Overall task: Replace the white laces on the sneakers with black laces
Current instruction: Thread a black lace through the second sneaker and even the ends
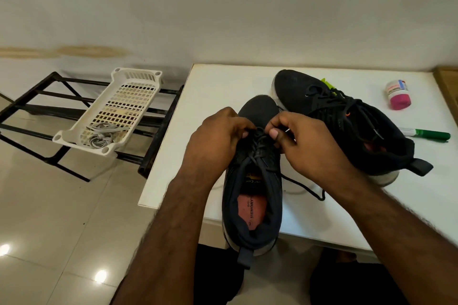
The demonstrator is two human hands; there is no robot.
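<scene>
Both hands at near sneaker (pixel 252 181), heel hanging off counter (pixel 188 156) edge. Left hand (pixel 218 141) and right hand (pixel 304 146) fingers each pinch black lace (pixel 257 148) near the lower eyelets. Second sneaker (pixel 347 119), black-laced, just behind right. White laces (pixel 102 137) in basket (pixel 81 129) on rack, left.

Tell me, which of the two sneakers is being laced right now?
The near sneaker, heel overhanging the table edge; both hands pinch its black lace. The far sneaker lies untouched.
</scene>
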